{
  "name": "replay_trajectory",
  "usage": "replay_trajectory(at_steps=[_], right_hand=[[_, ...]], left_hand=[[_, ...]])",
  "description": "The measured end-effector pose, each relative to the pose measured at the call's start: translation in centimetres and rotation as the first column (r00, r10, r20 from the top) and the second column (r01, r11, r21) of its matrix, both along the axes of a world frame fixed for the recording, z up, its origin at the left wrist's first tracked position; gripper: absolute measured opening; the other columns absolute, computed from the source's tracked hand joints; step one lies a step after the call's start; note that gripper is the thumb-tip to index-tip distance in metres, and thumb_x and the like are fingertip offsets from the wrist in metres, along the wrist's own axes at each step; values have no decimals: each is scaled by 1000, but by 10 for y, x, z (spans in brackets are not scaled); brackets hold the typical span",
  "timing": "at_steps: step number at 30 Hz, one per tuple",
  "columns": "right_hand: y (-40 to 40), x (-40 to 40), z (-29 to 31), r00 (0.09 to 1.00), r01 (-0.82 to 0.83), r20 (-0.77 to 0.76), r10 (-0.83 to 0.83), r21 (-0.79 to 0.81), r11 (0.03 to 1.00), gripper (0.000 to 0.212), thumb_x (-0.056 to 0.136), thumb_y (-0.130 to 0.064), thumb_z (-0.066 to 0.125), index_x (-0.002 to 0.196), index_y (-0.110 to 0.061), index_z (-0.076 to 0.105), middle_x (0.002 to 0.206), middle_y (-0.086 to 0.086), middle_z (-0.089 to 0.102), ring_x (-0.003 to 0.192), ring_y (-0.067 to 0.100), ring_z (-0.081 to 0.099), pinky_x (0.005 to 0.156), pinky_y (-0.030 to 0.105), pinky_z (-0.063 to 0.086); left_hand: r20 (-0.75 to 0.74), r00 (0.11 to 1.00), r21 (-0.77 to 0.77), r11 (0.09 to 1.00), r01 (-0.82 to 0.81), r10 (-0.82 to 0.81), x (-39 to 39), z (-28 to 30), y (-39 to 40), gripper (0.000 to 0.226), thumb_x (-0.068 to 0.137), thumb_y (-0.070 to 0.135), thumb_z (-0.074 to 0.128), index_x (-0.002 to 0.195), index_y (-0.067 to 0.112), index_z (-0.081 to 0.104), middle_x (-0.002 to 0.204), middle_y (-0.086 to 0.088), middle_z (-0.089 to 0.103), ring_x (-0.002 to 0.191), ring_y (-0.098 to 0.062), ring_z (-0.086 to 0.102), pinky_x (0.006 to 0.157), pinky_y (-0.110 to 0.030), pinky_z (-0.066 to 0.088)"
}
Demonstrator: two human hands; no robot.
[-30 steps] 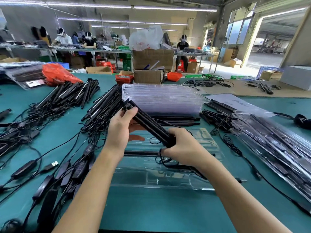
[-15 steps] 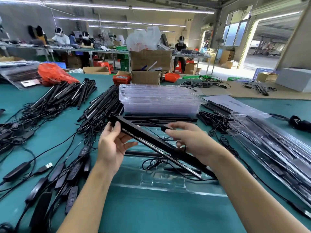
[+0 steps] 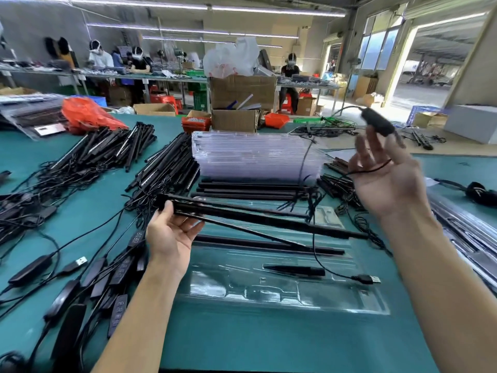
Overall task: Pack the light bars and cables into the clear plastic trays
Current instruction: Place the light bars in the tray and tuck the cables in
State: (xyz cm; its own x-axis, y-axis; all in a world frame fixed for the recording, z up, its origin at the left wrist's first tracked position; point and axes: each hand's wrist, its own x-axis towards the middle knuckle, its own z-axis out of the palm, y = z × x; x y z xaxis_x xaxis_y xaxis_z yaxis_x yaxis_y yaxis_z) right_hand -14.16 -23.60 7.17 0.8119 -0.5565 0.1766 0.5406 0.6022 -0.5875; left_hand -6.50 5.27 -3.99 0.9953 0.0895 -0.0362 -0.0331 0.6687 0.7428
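Note:
My left hand (image 3: 172, 232) lies palm up and holds the left end of two joined black light bars (image 3: 258, 218) under its thumb, above the clear plastic tray (image 3: 269, 294) on the green table. My right hand (image 3: 387, 179) is raised at the right with its fingers spread; the bars' thin cable (image 3: 313, 238) crosses its palm, and the black inline controller (image 3: 376, 123) sits at its fingertips. The cable's USB plug (image 3: 368, 279) rests on the tray. One bar (image 3: 269, 244) and a short black piece (image 3: 295, 271) lie in the tray.
A stack of empty clear trays (image 3: 255, 154) stands behind, with loose bars in front of it. Piles of bars and tangled cables (image 3: 102, 152) cover the left. Filled trays (image 3: 468, 238) lie at the right. Cardboard boxes (image 3: 236, 119) and people at benches are beyond.
My right hand let go of the bars and rose to the right, drawing the cable and controller up. The bars have swung level across the tray, held only by my left hand.

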Motion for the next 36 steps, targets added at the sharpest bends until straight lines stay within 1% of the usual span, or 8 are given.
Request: replay_trajectory(at_steps=[3,7,11,15,18,22,25,36], right_hand=[[-17,-4,8,973,222,-29,-227,-128,967,42,102,-13,47,143,-25,45,133,-1,66,100,21,72,88,35,48],[-17,-10,3,863,417,-36,-503,-512,751,38,103,-9,47,137,-24,51,126,-3,60,95,20,69,71,27,52],[-7,-14,-17,828,345,-84,-554,-703,622,34,98,-11,56,131,-21,62,130,6,63,112,22,65,88,35,55],[5,-23,-48,804,209,-152,-575,-833,512,37,97,-25,61,134,-22,62,96,-11,70,81,-5,63,84,30,53],[8,-25,-74,767,85,-221,-603,-896,436,47,96,-35,62,142,-29,54,142,0,54,130,19,51,111,50,41],[15,-25,-101,741,99,-259,-620,-870,483,56,96,-34,63,149,-32,44,152,2,40,136,18,43,115,48,35],[14,-25,-119,722,167,-272,-636,-824,541,57,96,-30,63,149,-30,41,147,7,42,100,15,56,92,35,44],[9,-19,-132,692,203,-316,-649,-777,595,53,100,-26,55,149,-24,37,147,-5,39,97,10,64,91,44,54]], left_hand=[[-37,999,15,999,-37,38,4,-3,1,20,106,22,41,106,9,56,79,-7,62,64,-19,65,56,-27,58],[-53,993,69,993,-98,102,8,-5,1,18,101,18,45,114,7,52,77,-10,63,61,-22,67,54,-31,57],[-50,981,149,973,-178,187,9,-8,1,16,99,13,47,114,19,46,94,-14,63,61,-25,70,53,-33,57],[5,984,180,968,-175,177,4,-7,1,25,101,9,44,111,31,53,115,-10,54,79,-30,67,56,-38,58],[13,988,171,973,-156,156,2,-4,2,19,97,18,44,102,33,54,123,-18,51,82,-34,64,54,-40,57],[1,991,236,963,-130,133,-3,0,2,20,85,57,53,93,39,52,130,-22,50,78,-35,70,58,-42,58],[20,987,269,950,-159,159,-7,3,0,31,78,71,57,84,41,51,109,-12,57,66,-28,72,55,-39,58],[-68,997,197,979,42,-30,-1,3,8,6,84,24,47,86,20,52,86,-17,74,81,-31,75,61,-38,59]])
